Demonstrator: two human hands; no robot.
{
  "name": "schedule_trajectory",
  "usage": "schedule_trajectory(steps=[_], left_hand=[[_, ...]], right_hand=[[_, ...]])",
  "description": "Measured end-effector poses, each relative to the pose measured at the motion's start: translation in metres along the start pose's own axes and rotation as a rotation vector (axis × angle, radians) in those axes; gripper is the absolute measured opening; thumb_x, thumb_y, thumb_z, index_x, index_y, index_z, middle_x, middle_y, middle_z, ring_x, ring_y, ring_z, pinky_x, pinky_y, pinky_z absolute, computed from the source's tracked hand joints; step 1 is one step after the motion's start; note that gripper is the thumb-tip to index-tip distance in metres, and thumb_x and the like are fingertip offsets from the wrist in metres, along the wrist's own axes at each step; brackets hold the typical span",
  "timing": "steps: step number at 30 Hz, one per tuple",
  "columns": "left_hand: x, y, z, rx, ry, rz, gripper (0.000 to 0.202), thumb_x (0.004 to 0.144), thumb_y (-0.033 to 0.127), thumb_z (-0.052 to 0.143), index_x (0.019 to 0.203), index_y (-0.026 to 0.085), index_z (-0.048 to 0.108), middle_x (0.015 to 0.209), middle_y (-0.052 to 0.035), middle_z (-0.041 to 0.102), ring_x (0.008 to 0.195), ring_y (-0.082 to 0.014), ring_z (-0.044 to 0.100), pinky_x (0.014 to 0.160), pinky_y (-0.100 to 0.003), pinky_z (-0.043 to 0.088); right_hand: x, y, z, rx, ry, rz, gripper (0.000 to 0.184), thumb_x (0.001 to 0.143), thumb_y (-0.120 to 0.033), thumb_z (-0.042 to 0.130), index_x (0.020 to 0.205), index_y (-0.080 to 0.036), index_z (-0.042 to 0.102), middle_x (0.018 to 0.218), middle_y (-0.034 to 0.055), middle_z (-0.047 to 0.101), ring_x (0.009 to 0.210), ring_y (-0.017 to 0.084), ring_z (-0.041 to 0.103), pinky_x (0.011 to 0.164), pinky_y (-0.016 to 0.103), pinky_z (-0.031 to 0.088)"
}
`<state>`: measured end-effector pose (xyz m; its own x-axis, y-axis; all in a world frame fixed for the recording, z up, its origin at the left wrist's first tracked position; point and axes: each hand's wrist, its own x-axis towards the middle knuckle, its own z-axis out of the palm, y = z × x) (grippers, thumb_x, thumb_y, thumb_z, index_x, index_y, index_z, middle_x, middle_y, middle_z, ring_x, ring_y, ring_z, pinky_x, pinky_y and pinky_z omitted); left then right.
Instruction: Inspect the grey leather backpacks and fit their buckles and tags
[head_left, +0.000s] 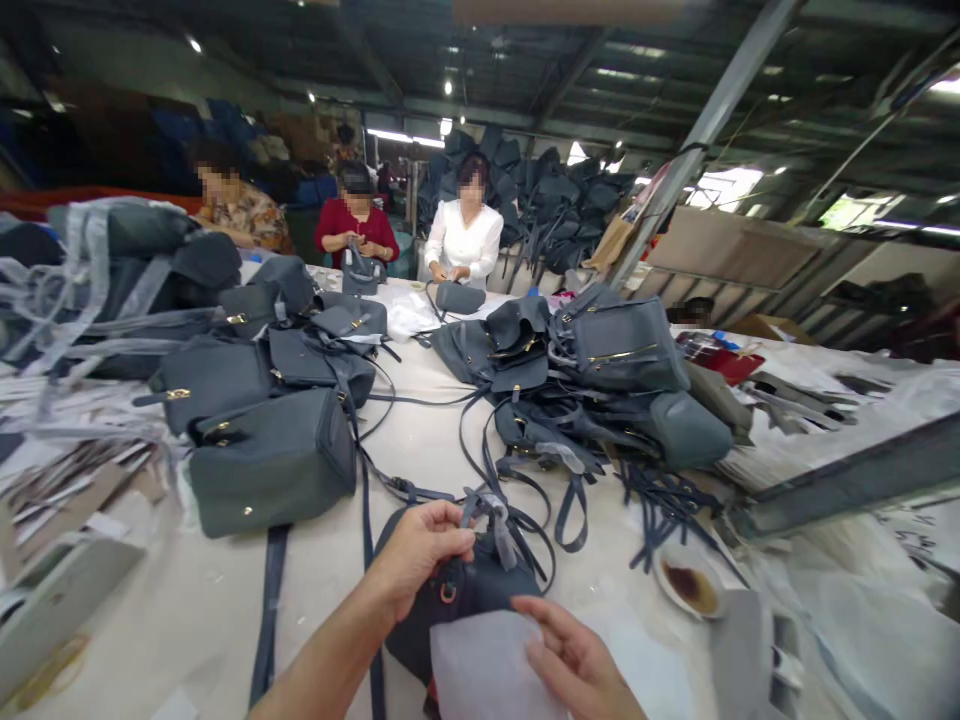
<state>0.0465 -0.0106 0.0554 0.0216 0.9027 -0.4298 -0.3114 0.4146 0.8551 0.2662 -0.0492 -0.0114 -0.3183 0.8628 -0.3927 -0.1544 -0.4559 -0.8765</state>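
Left hand: thumb and fingers pinching dark strap
Right hand: half-curled at white sheet, can't tell if gripping
Dark bag: on table, below hands, partly behind sheet
Strap step: likely arranging strap
Sheet move: probably needs steady left pinch, right fingers controlling sheet

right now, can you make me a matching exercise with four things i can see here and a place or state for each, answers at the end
Things
1. thin white sheet
2. small round white dish
3. big boxy grey-green bag
4. small dark bag with handles

Places and states
A. in the hands of the co-worker in the red top
B. over part of the dark bag in front, at the right hand
C. has a gold-coloured stud low on one side
D. holds something brown

Right pairs: 1-B, 2-D, 3-C, 4-A
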Motion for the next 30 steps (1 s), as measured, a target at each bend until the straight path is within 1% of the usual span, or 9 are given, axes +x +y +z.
schedule_trajectory(steps=[2, 5, 10, 13, 17, 20, 23, 25, 30], left_hand=[[-0.005, 0.004, 0.001, -0.006, -0.018, -0.012, 0.029, 0.055, 0.032, 0.074, 0.074, 0.016, 0.06, 0.053, 0.0034, 0.06, 0.04, -0.005, 0.04, 0.039, -0.017, 0.02], [-0.011, 0.007, -0.002, -0.006, -0.045, -0.022, 0.03, 0.056, 0.036, 0.073, 0.072, 0.017, 0.056, 0.053, 0.0027, 0.061, 0.036, -0.0035, 0.034, 0.036, -0.018, 0.014], [-0.009, 0.02, -0.012, -0.013, -0.075, -0.022, 0.029, 0.055, 0.034, 0.073, 0.07, 0.015, 0.056, 0.05, 0.0005, 0.062, 0.036, -0.0051, 0.041, 0.038, -0.017, 0.024], [-0.006, 0.025, -0.009, -0.009, -0.098, -0.011, 0.03, 0.052, 0.031, 0.074, 0.07, 0.016, 0.056, 0.052, -0.0001, 0.063, 0.036, -0.0081, 0.048, 0.039, -0.018, 0.027], [-0.01, 0.005, 0.004, -0.018, -0.063, 0.021, 0.025, 0.054, 0.027, 0.069, 0.069, 0.018, 0.051, 0.055, 0.0037, 0.06, 0.043, -0.0123, 0.057, 0.041, -0.019, 0.029], [-0.014, -0.019, 0.009, 0.047, 0.016, 0.067, 0.019, 0.055, 0.023, 0.065, 0.064, 0.019, 0.049, 0.047, 0.0072, 0.052, 0.042, -0.0092, 0.048, 0.044, -0.02, 0.026], [-0.014, -0.035, 0.006, 0.166, 0.092, 0.123, 0.015, 0.056, 0.019, 0.064, 0.06, 0.019, 0.051, 0.043, 0.01, 0.042, 0.042, -0.0075, 0.035, 0.045, -0.021, 0.024], [-0.011, -0.04, 0.001, 0.251, 0.114, 0.148, 0.012, 0.058, 0.019, 0.065, 0.06, 0.018, 0.053, 0.045, 0.0089, 0.043, 0.045, -0.0088, 0.036, 0.046, -0.023, 0.024], [-0.013, -0.039, -0.006, 0.424, 0.158, 0.214, 0.01, 0.062, 0.02, 0.066, 0.064, 0.019, 0.055, 0.054, 0.0063, 0.048, 0.054, -0.0125, 0.043, 0.052, -0.024, 0.029]], right_hand=[[0.017, 0.007, 0.02, -0.045, 0.025, -0.059, 0.047, 0.065, -0.048, 0.079, 0.103, -0.022, 0.07, 0.062, -0.0011, 0.067, 0.059, 0.016, 0.059, 0.057, 0.024, 0.044], [0.035, 0.01, 0.032, -0.068, 0.072, -0.109, 0.053, 0.07, -0.05, 0.075, 0.114, -0.023, 0.063, 0.069, -0.0011, 0.071, 0.068, 0.018, 0.064, 0.067, 0.027, 0.048], [0.039, 0.005, 0.032, -0.239, 0.17, -0.169, 0.049, 0.07, -0.052, 0.074, 0.107, -0.021, 0.066, 0.08, 0.0038, 0.076, 0.078, 0.022, 0.068, 0.072, 0.028, 0.05], [0.036, 0.005, 0.039, -0.118, 0.137, -0.142, 0.049, 0.067, -0.046, 0.078, 0.107, -0.021, 0.067, 0.08, 0.0037, 0.077, 0.073, 0.021, 0.068, 0.069, 0.028, 0.051], [0.034, 0.009, 0.058, 0.352, 0.096, -0.035, 0.045, 0.06, -0.035, 0.085, 0.099, -0.021, 0.067, 0.083, 0.0045, 0.078, 0.072, 0.021, 0.071, 0.066, 0.029, 0.053], [0.032, 0.012, 0.067, 0.552, 0.134, 0.014, 0.047, 0.053, -0.029, 0.088, 0.094, -0.02, 0.069, 0.082, 0.0045, 0.078, 0.072, 0.021, 0.071, 0.066, 0.03, 0.055], [0.027, 0.013, 0.069, 0.62, 0.119, 0.024, 0.045, 0.053, -0.028, 0.088, 0.093, -0.021, 0.069, 0.087, 0.0044, 0.079, 0.077, 0.023, 0.072, 0.07, 0.033, 0.056], [0.023, 0.012, 0.07, 0.617, 0.081, 0.002, 0.042, 0.06, -0.029, 0.085, 0.097, -0.021, 0.068, 0.092, 0.0049, 0.078, 0.082, 0.022, 0.072, 0.074, 0.033, 0.055], [0.019, 0.008, 0.079, 0.498, 0.045, -0.057, 0.066, 0.06, -0.021, 0.086, 0.118, -0.022, 0.056, 0.106, 0.0071, 0.076, 0.092, 0.024, 0.071, 0.077, 0.032, 0.055]])
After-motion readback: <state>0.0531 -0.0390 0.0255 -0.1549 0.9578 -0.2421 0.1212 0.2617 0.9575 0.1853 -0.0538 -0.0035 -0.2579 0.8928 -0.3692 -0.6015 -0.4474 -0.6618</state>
